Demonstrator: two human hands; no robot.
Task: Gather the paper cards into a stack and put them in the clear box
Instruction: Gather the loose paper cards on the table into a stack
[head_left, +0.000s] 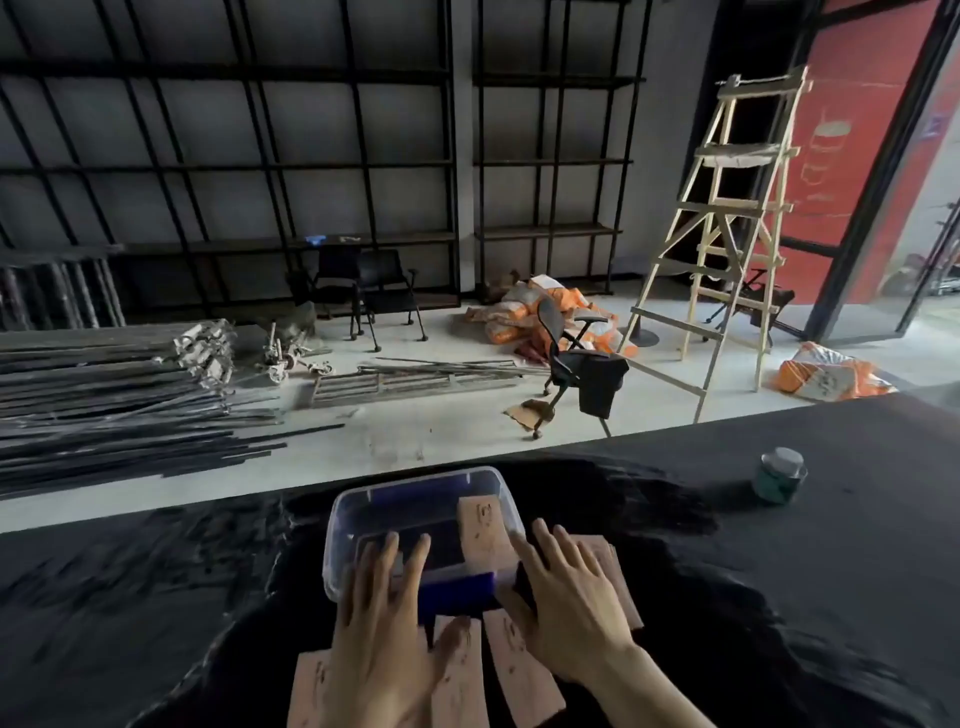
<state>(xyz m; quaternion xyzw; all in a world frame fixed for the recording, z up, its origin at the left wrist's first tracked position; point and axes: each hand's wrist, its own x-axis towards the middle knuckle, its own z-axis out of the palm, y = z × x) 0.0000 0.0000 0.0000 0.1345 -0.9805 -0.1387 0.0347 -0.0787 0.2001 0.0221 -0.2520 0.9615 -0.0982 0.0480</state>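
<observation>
I judge it barely begun: one card (483, 530) leans in the clear box (343, 519) at centre frame, the rest lie unstacked on the tabletop (831, 571) under my left hand (379, 639) and right hand (571, 613), fingers spread, gripping nothing.

- clear box (337, 525): glossy see-through plastic, showing reflections
- paper cards (522, 670): matt tan, looking like paper
- table cover (831, 571): matt black, looking like cloth
- far-right ladder (727, 228): bare wood
</observation>
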